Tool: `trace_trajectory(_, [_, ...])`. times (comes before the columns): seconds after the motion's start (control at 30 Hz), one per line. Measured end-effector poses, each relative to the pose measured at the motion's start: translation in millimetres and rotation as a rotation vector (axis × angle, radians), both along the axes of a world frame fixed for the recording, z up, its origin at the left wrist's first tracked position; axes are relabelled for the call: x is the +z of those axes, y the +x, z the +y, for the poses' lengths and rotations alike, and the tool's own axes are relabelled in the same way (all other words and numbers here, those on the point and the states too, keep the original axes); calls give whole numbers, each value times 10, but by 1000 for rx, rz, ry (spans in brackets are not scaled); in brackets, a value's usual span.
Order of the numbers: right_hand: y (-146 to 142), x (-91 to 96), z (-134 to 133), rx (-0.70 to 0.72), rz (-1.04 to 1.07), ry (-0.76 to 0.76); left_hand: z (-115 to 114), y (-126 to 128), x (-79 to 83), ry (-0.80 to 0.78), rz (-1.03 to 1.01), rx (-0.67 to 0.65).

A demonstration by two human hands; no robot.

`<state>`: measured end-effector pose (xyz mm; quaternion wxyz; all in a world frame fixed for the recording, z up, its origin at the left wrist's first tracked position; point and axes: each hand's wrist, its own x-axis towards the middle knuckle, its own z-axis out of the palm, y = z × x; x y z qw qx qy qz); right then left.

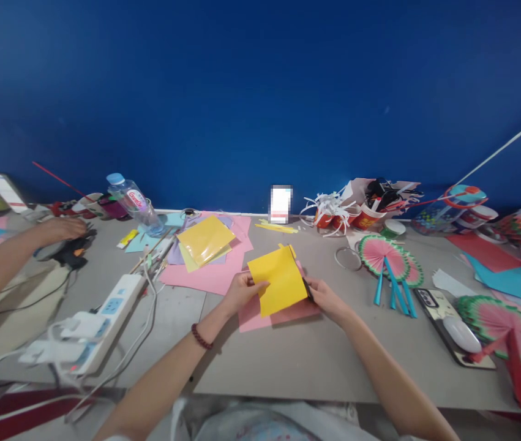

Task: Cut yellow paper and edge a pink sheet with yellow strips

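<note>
Head view: I see left hand [242,291] and right hand [327,298] pinching the yellow sheet [278,278] by its edges; I judge creasing needs matched corners.

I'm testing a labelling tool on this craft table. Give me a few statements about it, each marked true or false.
1. The left hand and right hand both hold the yellow sheet. True.
2. The bracelet is on the right wrist. False: it is on the left wrist.
3. A pink sheet lies under the yellow sheet. True.
4. The power strip lies right of the hands. False: it lies to their left.
5. The fans have green handles. False: the handles are blue.
</note>
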<state>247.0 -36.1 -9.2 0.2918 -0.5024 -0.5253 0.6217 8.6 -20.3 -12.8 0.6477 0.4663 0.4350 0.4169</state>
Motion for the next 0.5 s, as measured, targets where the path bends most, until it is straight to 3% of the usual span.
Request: trace_trajectory(0.5, [-20,6,4,-16,21,-3,20,-35,57,6,-11,16])
